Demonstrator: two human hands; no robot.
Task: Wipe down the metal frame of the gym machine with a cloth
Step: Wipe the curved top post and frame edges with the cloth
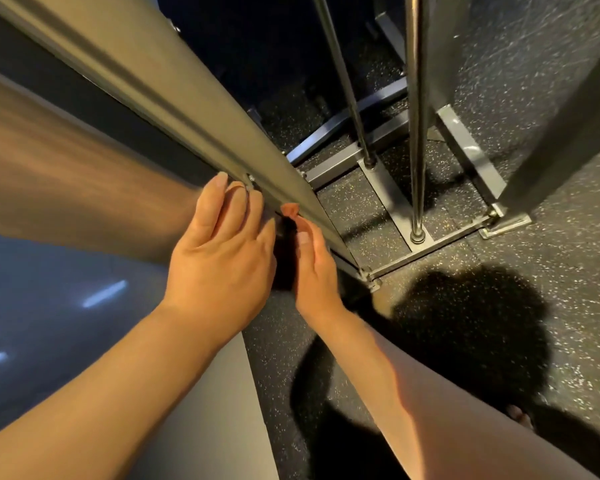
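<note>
On a gym's black, speckled rubber floor [551, 271], the grey metal upright [174, 98] of a weight machine's frame runs diagonally from upper left down to its bolted foot near centre. A small orange cloth [289, 210] sits against the upright's lower stretch, only a crumpled corner showing. The person's right hand [314, 268] holds it there, with the thumb laid along the cloth and the fingers hidden behind the hand. The left hand [222, 251] is just beside it, released, its straight fingers flat on the same upright near a small bolt [249, 178]. To the right, two chrome guide rods [417, 133] drop to a flat base bar [388, 192] inside the frame's floor rails. The person's shadow [465, 327] pools on the floor below the hands.
</note>
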